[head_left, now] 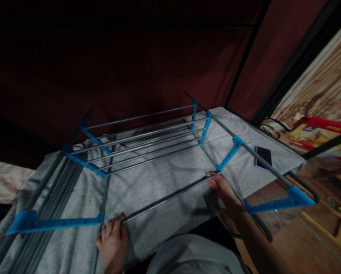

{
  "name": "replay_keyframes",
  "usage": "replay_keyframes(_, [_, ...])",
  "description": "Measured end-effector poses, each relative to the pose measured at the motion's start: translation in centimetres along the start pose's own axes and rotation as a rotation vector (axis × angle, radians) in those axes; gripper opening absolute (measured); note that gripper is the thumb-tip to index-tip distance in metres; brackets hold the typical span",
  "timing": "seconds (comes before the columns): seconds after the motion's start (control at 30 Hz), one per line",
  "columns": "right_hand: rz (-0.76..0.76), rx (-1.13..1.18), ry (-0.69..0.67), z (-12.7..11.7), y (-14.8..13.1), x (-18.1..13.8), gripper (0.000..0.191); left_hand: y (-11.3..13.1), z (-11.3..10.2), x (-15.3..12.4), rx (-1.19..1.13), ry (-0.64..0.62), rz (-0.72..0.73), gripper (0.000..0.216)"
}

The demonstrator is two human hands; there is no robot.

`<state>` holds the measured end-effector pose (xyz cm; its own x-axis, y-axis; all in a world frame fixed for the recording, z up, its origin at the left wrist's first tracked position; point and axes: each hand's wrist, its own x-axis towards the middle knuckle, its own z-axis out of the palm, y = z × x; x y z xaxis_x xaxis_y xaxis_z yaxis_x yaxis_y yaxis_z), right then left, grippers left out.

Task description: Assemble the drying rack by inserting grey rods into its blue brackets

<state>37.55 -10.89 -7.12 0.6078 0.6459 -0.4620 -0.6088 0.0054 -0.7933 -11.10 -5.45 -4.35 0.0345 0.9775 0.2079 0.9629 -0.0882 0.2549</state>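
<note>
A partly assembled rack of grey metal tubes and blue plastic brackets (pixel 233 154) lies across a grey cloth. A loose-looking grey rod (pixel 164 201) spans the near side between my hands. My left hand (pixel 113 239) is closed around the rod's left end, beside the left upright and near the end of a blue bracket (pixel 70 223). My right hand (pixel 218 184) pinches the rod's right end, just below the lower tip of another blue bracket. Whether either rod end sits in a hole is hidden by my fingers. Several rods (pixel 141 144) run between the brackets farther back.
Several loose grey tubes (pixel 56 190) lie side by side on the cloth (pixel 147 182) at left. A phone (pixel 263 158) rests at right, behind a rack tube. Beyond the cloth's right edge is a red and yellow box (pixel 315 135). A dark red panel (pixel 124 72) stands behind.
</note>
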Motion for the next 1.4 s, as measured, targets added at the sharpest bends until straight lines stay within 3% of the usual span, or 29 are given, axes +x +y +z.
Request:
replay_keyframes(0.57, [-0.005, -0.069, -0.012, 0.6, -0.7, -0.7, 0.033, -1.5, 1.0, 0.0, -0.026, -0.014, 0.015, 0.037])
replay_keyframes(1.0, [0.012, -0.05, -0.019, 1.2, -1.7, -1.5, 0.017, -0.3, 0.3, 0.1, -0.032, -0.01, -0.011, 0.035])
replay_keyframes(1.4, [0.021, -0.033, -0.004, 1.8, -2.1, -2.0, 0.018, -0.2, 0.4, 0.2, -0.022, -0.019, -0.002, 0.036])
